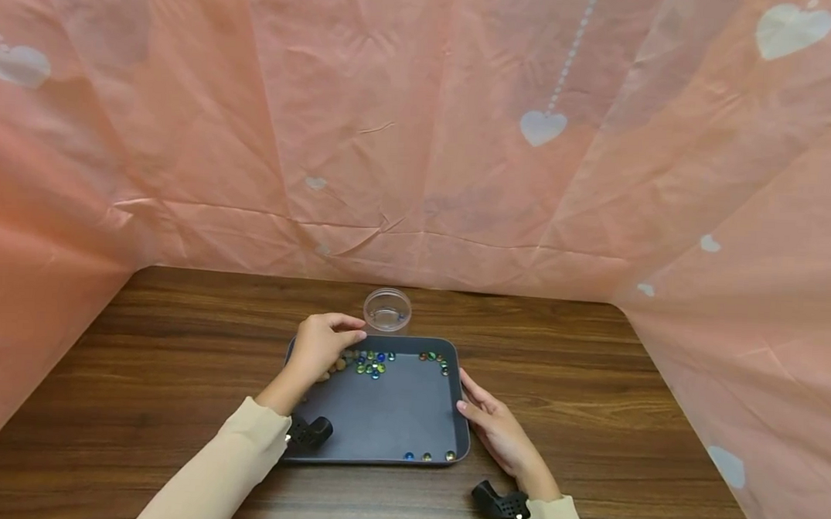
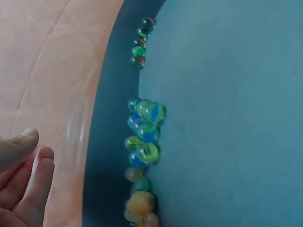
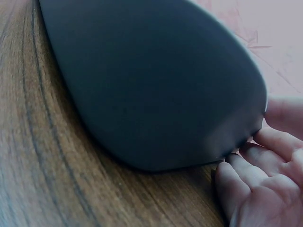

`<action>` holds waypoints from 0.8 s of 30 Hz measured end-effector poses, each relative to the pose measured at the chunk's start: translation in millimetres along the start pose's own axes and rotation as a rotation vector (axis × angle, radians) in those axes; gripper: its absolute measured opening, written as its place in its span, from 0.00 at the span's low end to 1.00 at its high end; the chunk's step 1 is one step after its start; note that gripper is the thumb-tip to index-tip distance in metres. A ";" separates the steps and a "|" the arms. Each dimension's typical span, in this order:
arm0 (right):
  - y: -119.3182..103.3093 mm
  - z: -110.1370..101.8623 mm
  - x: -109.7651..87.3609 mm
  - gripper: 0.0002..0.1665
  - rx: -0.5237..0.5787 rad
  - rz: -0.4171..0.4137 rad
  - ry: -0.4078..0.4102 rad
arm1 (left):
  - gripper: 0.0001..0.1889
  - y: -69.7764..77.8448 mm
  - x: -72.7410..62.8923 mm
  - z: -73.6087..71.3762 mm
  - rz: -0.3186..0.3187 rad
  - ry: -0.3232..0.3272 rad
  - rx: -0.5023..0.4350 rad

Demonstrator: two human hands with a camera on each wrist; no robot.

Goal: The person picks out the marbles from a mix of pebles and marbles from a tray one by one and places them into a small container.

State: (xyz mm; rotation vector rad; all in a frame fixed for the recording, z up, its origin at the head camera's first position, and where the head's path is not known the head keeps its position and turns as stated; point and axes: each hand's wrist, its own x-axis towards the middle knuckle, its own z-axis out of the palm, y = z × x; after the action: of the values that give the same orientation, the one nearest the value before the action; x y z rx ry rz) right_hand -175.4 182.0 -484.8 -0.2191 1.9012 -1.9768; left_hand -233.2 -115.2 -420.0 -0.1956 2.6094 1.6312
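A dark grey rectangular tray (image 1: 395, 413) lies on the wooden table, holding glass marbles (image 1: 371, 364) and brownish pebble-like pieces (image 1: 341, 364) along its far side. My left hand (image 1: 319, 347) is over the tray's far left corner. Its thumb and index finger point toward a clear round container (image 1: 388, 311) just beyond the tray. In the left wrist view a small gap separates the left thumb from the fingertips, with nothing visible between them. At the tray's right wall, my right hand (image 1: 497, 427) grips the edge, thumb on the rim and fingers against the outside.
A few marbles (image 1: 427, 457) line the tray's near wall, and several more (image 1: 433, 356) sit in its far right corner. Small bits appear inside the clear container. Pink cloth (image 1: 419, 174) with white hearts encloses the wooden table (image 1: 578, 352) at the back and sides.
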 end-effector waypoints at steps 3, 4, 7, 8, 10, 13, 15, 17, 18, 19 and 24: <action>-0.4 0.1 -0.5 0.38 0.005 0.001 0.002 | 0.11 -3.5 -0.6 0.0 0.014 0.009 0.015; -0.5 0.1 -0.5 0.38 0.007 0.003 0.003 | 0.10 -4.9 -0.8 0.5 0.022 0.011 0.021; -0.3 0.1 -0.5 0.39 0.002 0.006 0.004 | 0.09 -9.8 -0.9 2.4 0.037 0.010 0.029; -0.1 0.0 -0.5 0.39 -0.001 0.007 0.005 | 0.08 -11.6 -1.0 3.0 0.045 0.009 0.030; 0.4 -0.2 -0.2 0.39 -0.008 0.009 0.004 | 0.08 -15.0 -1.1 4.0 0.064 0.006 0.040; 1.1 -0.8 0.1 0.39 -0.017 0.013 0.005 | 0.08 -19.9 -1.2 4.3 0.106 -0.001 0.073; 1.4 -0.9 0.1 0.39 -0.018 0.013 0.003 | 0.08 -22.6 -1.3 4.0 0.119 -0.012 0.096; 1.7 -1.1 0.0 0.39 -0.017 0.012 0.002 | 0.07 -24.3 -1.7 3.3 0.131 -0.022 0.129; 1.7 -1.2 0.0 0.39 -0.016 0.011 0.003 | 0.07 -24.6 -1.9 3.0 0.131 -0.031 0.141; 1.9 -1.2 -0.1 0.39 -0.021 0.006 0.003 | 0.07 -25.0 -2.3 2.8 0.133 -0.038 0.159; 1.4 -1.3 0.0 0.38 -0.019 0.007 0.012 | 0.05 -26.5 -2.6 2.5 0.140 -0.078 0.212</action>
State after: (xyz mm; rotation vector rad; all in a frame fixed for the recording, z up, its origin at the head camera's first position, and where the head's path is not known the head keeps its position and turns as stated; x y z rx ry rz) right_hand -175.6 183.2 -486.3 -0.2060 1.9265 -1.9602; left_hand -226.9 -124.2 -444.4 0.0610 2.7654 1.3528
